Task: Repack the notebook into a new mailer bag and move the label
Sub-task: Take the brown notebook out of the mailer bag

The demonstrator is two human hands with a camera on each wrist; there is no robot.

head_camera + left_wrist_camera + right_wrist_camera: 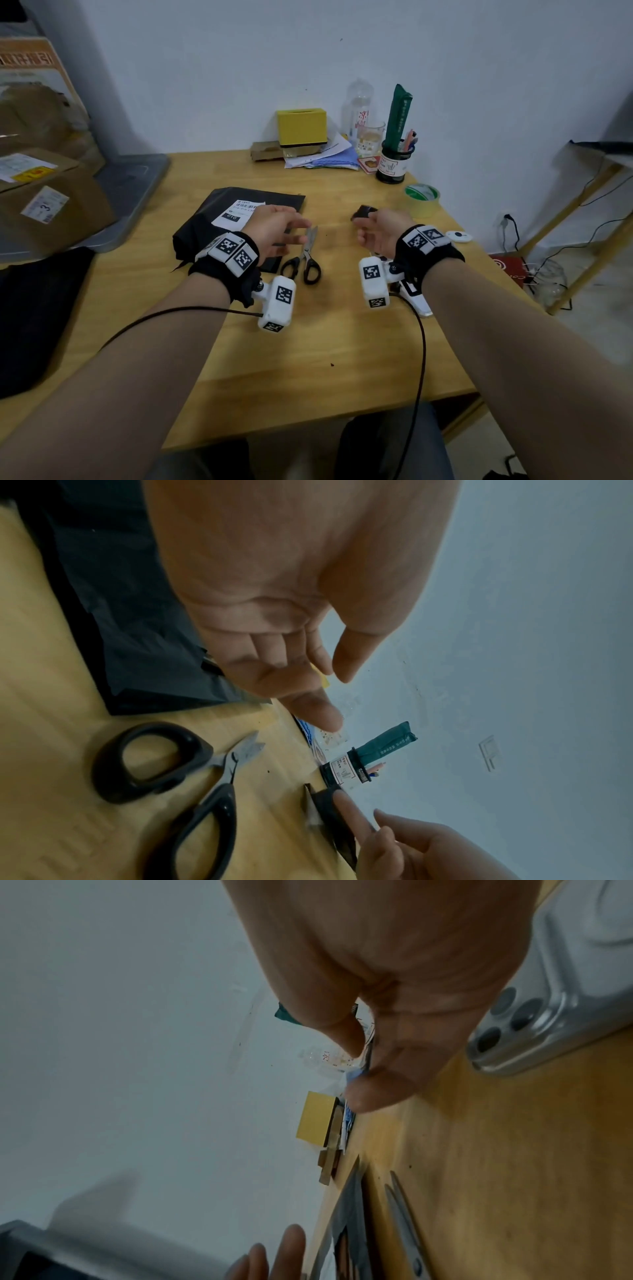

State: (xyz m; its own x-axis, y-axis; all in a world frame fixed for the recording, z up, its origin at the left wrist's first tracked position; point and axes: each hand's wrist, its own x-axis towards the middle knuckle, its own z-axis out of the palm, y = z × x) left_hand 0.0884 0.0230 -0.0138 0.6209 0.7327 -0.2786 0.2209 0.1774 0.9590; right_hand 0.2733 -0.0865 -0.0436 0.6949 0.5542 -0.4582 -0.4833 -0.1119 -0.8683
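A black mailer bag (202,229) lies flat on the wooden table, a white label (239,212) stuck on its top face. My left hand (291,228) hovers over the bag's right end with its fingers relaxed and nothing in it, as the left wrist view confirms (322,685). My right hand (363,226) pinches a small black strip of mailer plastic (362,211) just above the table; that strip (325,810) shows between thumb and index finger. Black-handled scissors (306,253) lie shut on the table between my hands. No notebook shows plainly.
A phone (565,1001) lies under my right wrist. A tape roll (422,200) and a pen cup (392,168) stand at the far right, a yellow box (301,128) at the back. Dark black material (37,308) lies at the front left, cardboard boxes (51,202) beyond.
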